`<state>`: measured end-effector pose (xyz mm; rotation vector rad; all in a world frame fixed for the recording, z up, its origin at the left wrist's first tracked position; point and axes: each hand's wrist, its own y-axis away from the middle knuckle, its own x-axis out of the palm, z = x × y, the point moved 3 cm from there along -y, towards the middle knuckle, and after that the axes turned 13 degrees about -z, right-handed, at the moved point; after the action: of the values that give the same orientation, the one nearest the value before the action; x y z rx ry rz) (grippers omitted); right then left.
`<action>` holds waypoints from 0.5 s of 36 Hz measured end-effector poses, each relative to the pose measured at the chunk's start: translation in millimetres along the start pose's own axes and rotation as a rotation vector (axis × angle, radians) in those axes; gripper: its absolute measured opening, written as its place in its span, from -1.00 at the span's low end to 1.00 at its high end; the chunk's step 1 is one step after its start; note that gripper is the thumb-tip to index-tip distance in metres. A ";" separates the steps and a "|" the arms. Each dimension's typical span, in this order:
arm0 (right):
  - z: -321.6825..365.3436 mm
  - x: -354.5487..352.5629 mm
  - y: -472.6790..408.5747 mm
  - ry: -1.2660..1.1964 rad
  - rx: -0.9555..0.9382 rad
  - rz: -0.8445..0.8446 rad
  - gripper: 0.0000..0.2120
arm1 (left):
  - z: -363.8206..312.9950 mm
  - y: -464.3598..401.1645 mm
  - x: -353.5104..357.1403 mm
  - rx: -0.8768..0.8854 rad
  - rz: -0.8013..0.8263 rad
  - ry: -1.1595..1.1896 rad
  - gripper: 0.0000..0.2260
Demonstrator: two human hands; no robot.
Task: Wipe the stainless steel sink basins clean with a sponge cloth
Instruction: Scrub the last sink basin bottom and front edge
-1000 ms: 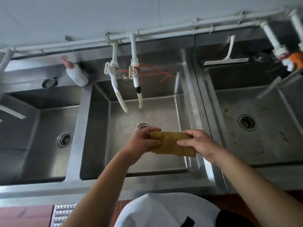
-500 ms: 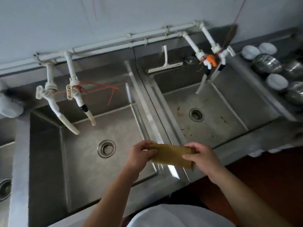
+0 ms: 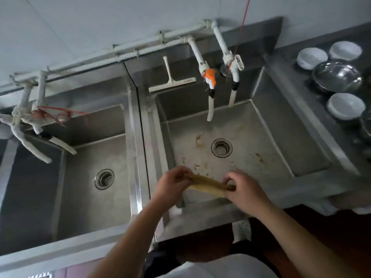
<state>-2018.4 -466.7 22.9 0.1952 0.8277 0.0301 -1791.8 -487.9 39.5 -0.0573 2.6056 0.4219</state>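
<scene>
head view: both hands [image 3: 172,187] [image 3: 244,190] gripping sponge cloth [image 3: 208,184] over stained basin [image 3: 271,141]

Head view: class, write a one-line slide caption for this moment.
Both hands, left hand and right hand, hold a rolled sponge cloth above the stained right basin.

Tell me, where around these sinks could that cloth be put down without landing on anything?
The left basin floor is bare around its drain. The right basin floor is open too, though stained near its drain. The front rim is free. Crowded: the right counter, with white bowls and a metal bowl; a squeegee lies on the back ledge.
</scene>
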 end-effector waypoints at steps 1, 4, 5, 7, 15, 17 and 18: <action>-9.3 -9.0 -2.9 -0.003 0.008 0.073 -0.73 | -11.5 1.6 10.3 0.018 -0.002 -0.027 -0.71; -22.7 -29.0 -12.6 -0.074 -0.005 0.284 -0.58 | -47.0 7.7 31.9 0.110 0.062 -0.105 -0.77; -22.7 -31.9 -17.3 -0.077 -0.037 0.342 -0.48 | -56.7 9.8 36.8 0.137 0.090 -0.105 -0.77; -17.2 -32.7 -27.5 -0.086 -0.107 0.382 -0.45 | -70.2 10.2 42.8 0.191 0.112 -0.118 -0.79; -0.4 -3.7 -60.1 -0.361 -0.017 0.406 -0.80 | -61.3 -20.1 40.3 0.088 0.042 -0.148 -0.84; -1.4 4.7 -67.0 -0.421 0.067 0.420 -0.86 | -47.4 -33.5 37.1 0.008 -0.001 -0.123 -0.75; -3.6 8.8 -71.2 -0.445 0.125 0.420 -0.89 | -38.7 -41.5 33.9 -0.028 -0.040 -0.136 -0.68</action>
<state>-2018.6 -535.1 1.0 0.4734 0.3343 0.3193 -1834.8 -538.0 43.5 -0.0873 2.4610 0.4328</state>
